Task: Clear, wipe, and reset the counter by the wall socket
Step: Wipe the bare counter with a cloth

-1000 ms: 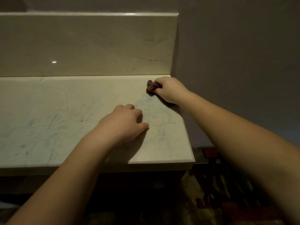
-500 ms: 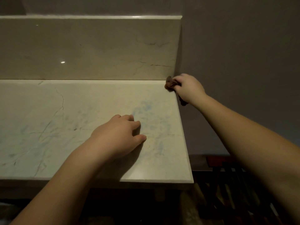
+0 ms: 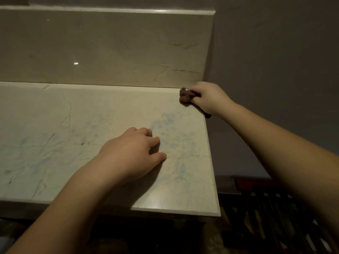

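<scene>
A pale marble counter (image 3: 55, 136) with thin dark veins and faint bluish smears fills the left and middle of the view. My right hand (image 3: 211, 99) grips a small brown cloth (image 3: 185, 97) bunched in its fingers at the counter's far right corner, where the top meets the backsplash. A dark end of the cloth hangs past the right edge under my wrist. My left hand (image 3: 132, 153) rests palm down on the counter near its right side, fingers loosely bent, holding nothing. No wall socket is in view.
A marble backsplash (image 3: 110, 48) rises behind the counter. A plain grey wall (image 3: 275, 61) runs along the right. Below the counter's right end stands a dark slatted rack (image 3: 275, 208) on the floor. The counter's front edge is close to me.
My right hand with the cloth slid right along the back of the counter to the far corner. My left hand stayed in place on the top.
</scene>
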Demonstrator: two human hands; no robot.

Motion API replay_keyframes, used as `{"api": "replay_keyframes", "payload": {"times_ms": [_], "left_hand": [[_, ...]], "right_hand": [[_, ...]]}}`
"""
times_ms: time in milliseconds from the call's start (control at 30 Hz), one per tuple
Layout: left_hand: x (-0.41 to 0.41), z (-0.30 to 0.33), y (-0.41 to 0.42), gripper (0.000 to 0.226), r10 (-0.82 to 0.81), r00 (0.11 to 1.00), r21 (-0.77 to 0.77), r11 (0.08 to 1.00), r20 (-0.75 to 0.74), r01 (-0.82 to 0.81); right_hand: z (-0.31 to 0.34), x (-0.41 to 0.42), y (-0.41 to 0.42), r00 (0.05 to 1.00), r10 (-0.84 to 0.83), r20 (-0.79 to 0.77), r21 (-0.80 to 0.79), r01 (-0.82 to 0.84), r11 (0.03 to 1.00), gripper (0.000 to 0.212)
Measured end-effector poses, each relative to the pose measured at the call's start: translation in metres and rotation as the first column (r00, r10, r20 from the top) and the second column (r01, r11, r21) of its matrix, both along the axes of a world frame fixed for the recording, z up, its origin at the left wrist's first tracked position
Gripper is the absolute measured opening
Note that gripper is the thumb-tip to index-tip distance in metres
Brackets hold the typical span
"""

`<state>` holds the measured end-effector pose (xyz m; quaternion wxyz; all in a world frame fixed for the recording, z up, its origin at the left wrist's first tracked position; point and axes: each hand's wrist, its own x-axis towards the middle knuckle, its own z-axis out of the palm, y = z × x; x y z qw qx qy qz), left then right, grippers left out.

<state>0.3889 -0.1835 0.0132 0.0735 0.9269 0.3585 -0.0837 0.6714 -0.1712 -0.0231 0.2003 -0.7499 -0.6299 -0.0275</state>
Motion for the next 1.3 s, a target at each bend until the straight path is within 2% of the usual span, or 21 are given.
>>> {"api": "replay_keyframes", "payload": {"times_ms": [100,167,233,333,467,667,1000,1200,1267,1300], "left_hand": [[-0.001,0.001,0.001,0.048,-0.006,1.0,0.012,1.0,0.007,0.006],[-0.001,0.001,0.001,0.048,-0.008,1.0,0.007,1.0,0.011,0.007],[-0.001,0.001,0.0,0.049,-0.009,1.0,-0.002,1.0,0.008,0.009],[-0.002,0.001,0.0,0.049,-0.011,1.0,-0.011,1.0,0.013,0.011],[-0.003,-0.001,0.0,0.05,-0.014,1.0,-0.019,1.0,0.021,0.014],[-0.002,-0.002,0.001,0.043,-0.009,1.0,-0.009,1.0,0.014,0.009],[-0.004,-0.006,-0.002,0.039,-0.007,0.996,0.01,1.0,0.085,0.006],[-0.015,-0.009,-0.002,0.036,-0.061,0.987,-0.011,0.998,0.152,0.063],[-0.023,-0.012,-0.006,0.036,-0.071,0.976,-0.019,0.997,0.205,0.077],[-0.027,-0.013,-0.009,0.037,-0.072,0.968,-0.014,0.997,0.242,0.078]], "right_hand": [[0.006,0.008,-0.015,0.994,0.101,0.032,-0.02,-0.1,0.995,0.02],[0.009,0.017,-0.003,0.985,0.065,0.158,0.029,-0.071,0.997,0.025],[0.009,0.018,0.015,0.98,-0.026,0.195,0.077,0.011,0.997,0.025],[-0.001,0.009,0.03,0.989,-0.097,0.109,0.116,0.084,0.99,0.024],[-0.002,0.005,0.017,0.994,-0.105,-0.029,0.042,0.106,0.993,0.027],[-0.001,-0.037,-0.048,0.983,0.006,-0.184,0.02,-0.002,1.0,0.023],[-0.004,-0.12,-0.16,0.954,0.112,-0.277,0.078,-0.094,0.993,0.027],[-0.013,-0.175,-0.246,0.966,0.162,-0.201,-0.001,-0.165,0.986,0.036],[-0.016,-0.189,-0.273,0.966,0.107,-0.235,0.04,-0.1,0.994,0.034],[-0.015,-0.195,-0.284,0.948,0.04,-0.314,0.075,-0.017,0.997,0.028]]}}
